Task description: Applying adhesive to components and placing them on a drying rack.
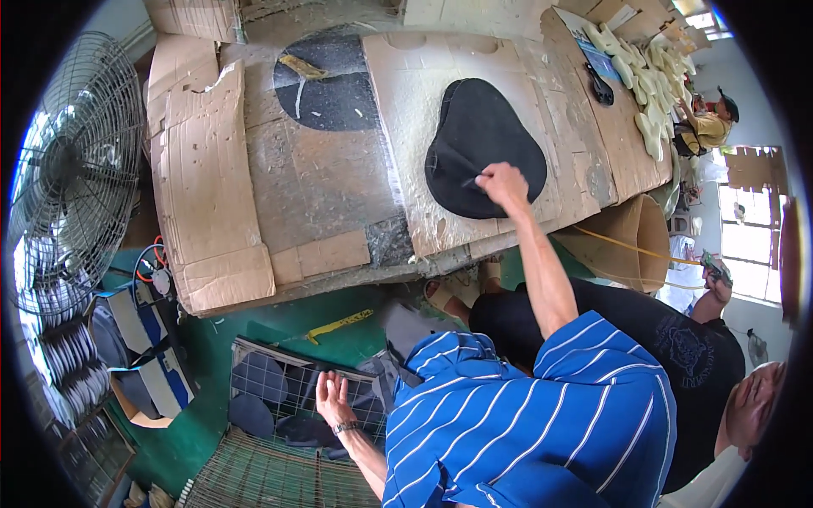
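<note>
A black, rounded triangular fabric piece lies on a cardboard sheet on the table; its edge looks layered, like a stack. My right hand is closed at its near side, with the fingertips pinching the dark fabric, which shows a fold there. Whether a small tool is also in those fingers is hard to make out. My left hand is held low, palm up with fingers extended and nothing in it. It is beside a wire-mesh rack with dark rounded pieces under the mesh.
A large fan stands at the left. A person in black is close on my right, holding a green tool with a yellow hose. Cream foam pieces are piled at the far right. A yellow strip lies on the floor.
</note>
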